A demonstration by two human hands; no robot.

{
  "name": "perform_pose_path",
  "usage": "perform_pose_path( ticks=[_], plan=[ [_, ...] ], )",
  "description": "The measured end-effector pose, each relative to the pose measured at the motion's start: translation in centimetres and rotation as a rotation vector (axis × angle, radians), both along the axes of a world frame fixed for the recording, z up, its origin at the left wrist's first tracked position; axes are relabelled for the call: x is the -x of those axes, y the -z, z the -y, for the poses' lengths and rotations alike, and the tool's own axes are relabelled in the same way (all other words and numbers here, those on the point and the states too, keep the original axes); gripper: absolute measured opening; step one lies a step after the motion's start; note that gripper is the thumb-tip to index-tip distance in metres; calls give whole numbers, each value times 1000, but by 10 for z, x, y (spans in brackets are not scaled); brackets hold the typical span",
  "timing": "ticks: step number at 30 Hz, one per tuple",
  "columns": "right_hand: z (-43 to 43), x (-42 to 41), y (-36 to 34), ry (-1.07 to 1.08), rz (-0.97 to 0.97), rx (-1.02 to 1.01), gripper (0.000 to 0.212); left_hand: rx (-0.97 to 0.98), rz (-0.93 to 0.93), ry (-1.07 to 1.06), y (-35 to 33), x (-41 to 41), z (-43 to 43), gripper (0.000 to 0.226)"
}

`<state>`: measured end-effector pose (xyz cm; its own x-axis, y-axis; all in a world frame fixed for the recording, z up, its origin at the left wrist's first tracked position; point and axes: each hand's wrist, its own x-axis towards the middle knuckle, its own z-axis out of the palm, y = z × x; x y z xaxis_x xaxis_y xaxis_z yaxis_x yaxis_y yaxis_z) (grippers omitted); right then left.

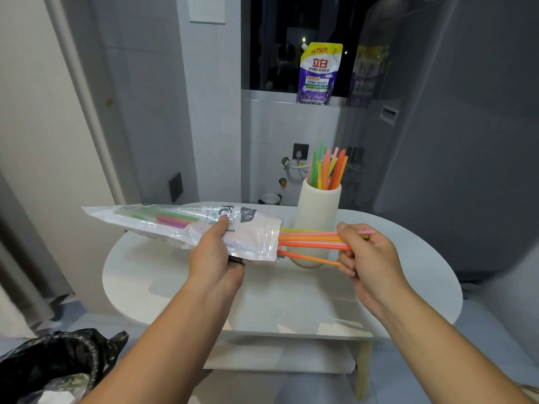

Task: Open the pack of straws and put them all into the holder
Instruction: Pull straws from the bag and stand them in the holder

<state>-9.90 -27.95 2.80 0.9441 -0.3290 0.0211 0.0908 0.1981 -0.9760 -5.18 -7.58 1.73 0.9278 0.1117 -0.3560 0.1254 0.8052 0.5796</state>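
mid-task, drawing a batch out. left hand (214,252) grip closed round the straw pack (186,225), held level above the tabletop (180,287). right hand (370,255) pinches a bunch of orange and pink straws (309,239) sticking out of the pack's open end. holder (318,208), behind, already has many straws; a few remain in the pack. next, likely: pull bunch free, upend into holder.

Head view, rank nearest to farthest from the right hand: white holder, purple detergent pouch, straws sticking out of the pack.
1. Straws sticking out of the pack: gripped by the right hand.
2. Holder: on the table, just behind and left of that hand.
3. Detergent pouch: on the sill, far back.
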Motion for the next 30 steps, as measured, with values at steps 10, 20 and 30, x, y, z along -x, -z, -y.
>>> perform_pose_path(
  ticks=[10, 20, 30],
  plan=[
    [0, -1, 1, -175, -141, -17, 31, -1, 10, -12, -2, 1, -4, 35],
    [-6, -9, -3, 66, -132, -548, 31, 3, 25, 33, -2, 9, 6, 34],
    [-20, -14, -7, -134, -79, -229, 30, 21, -2, 53, -5, 13, 6, 32]
  ],
)
